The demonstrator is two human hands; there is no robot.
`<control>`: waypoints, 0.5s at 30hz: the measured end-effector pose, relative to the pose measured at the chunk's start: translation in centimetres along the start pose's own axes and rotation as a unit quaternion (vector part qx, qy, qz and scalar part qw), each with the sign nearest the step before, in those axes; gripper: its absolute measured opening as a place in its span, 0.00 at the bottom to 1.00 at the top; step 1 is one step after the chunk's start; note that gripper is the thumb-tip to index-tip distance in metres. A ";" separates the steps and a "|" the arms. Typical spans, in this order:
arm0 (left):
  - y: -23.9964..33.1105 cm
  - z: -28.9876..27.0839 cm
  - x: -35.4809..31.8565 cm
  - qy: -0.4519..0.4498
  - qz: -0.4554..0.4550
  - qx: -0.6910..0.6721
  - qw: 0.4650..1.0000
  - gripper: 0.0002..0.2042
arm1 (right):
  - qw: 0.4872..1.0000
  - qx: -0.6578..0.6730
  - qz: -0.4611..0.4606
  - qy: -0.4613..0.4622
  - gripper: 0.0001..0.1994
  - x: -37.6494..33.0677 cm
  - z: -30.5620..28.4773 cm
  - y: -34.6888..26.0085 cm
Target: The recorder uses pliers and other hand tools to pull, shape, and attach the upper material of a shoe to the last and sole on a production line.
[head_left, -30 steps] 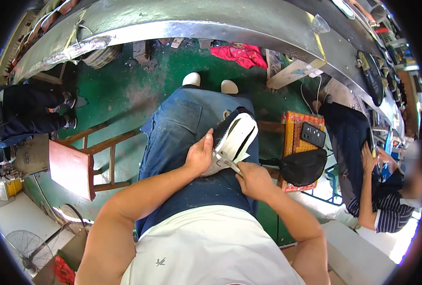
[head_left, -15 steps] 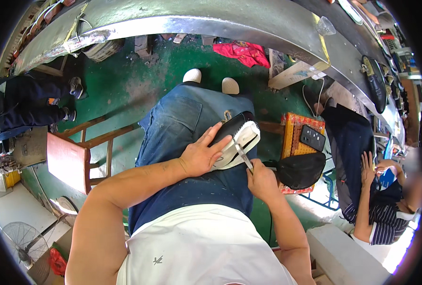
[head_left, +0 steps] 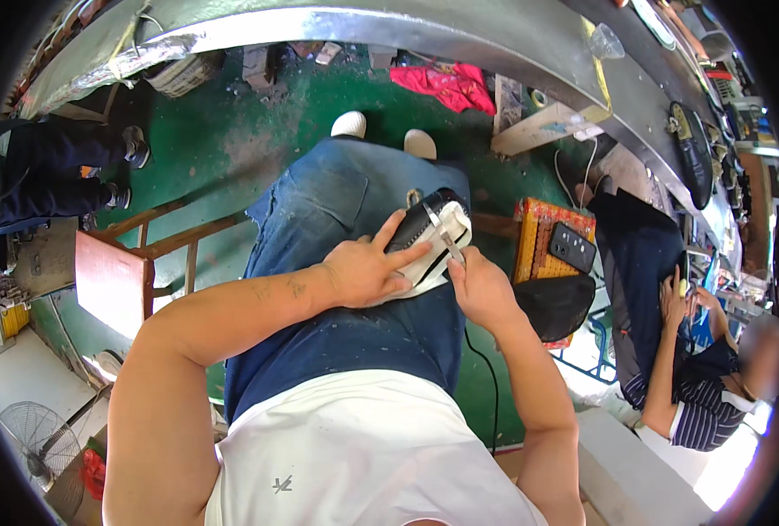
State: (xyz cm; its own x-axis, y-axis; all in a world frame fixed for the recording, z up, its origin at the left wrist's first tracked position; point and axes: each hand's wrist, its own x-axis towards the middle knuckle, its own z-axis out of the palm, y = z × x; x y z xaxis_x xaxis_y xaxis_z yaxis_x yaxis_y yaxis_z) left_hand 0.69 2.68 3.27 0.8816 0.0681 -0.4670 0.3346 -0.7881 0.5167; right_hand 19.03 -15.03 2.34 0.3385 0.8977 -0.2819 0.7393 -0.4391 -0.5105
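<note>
"Shoe (head_left: 423, 268), black and white, lying where exactly?"

"On the person's lap, across the blue jeans (head_left: 306, 215), toward the right thigh."

"What is the left hand (head_left: 360, 272) doing?"

"It lies on the shoe with its fingers spread, not curled into a grip. One fingertip touches the white part."

"And the right hand (head_left: 484, 287)?"

"Closed round the end of a slim metal tool (head_left: 442, 231), which slants over the white part. I can't tell whether its tip touches."

"Anything close by?"

"Just to the right, a seat with a yellow beaded mat (head_left: 534, 250), a dark phone (head_left: 572, 248) on it and a black bag-like thing (head_left: 554, 307) nearer the person."

"Farther off?"

"A long grey desk (head_left: 363, 31) beyond the feet, and a pink cloth (head_left: 446, 86) on the green floor (head_left: 223, 149)."
</note>
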 end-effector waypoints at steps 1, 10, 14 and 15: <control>-0.1 -0.1 -0.3 0.003 0.000 0.003 1.000 0.33 | 1.000 -0.004 -0.005 -0.014 0.20 0.0 -0.7 -0.7; -2.3 5.6 -2.5 0.144 -0.106 -0.326 0.928 0.41 | 0.988 0.157 0.004 -0.009 0.19 -2.7 -1.5 -4.1; -2.8 4.0 -2.7 0.109 -0.039 -0.295 0.948 0.50 | 0.998 0.013 -0.010 -0.067 0.18 -3.0 1.3 -3.0; -2.5 3.2 -2.8 0.013 -0.066 -0.317 0.946 0.55 | 0.991 0.100 0.018 -0.087 0.18 -2.9 0.7 -2.2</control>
State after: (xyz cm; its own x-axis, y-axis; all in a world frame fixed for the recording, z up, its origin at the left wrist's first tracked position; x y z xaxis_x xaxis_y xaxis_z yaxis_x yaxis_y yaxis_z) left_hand -3.68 2.49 0.97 0.8231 0.1619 -0.5444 0.5679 -0.2469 0.7852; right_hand 16.05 -16.73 3.73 0.2445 0.8690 -0.4302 0.5926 -0.4851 -0.6430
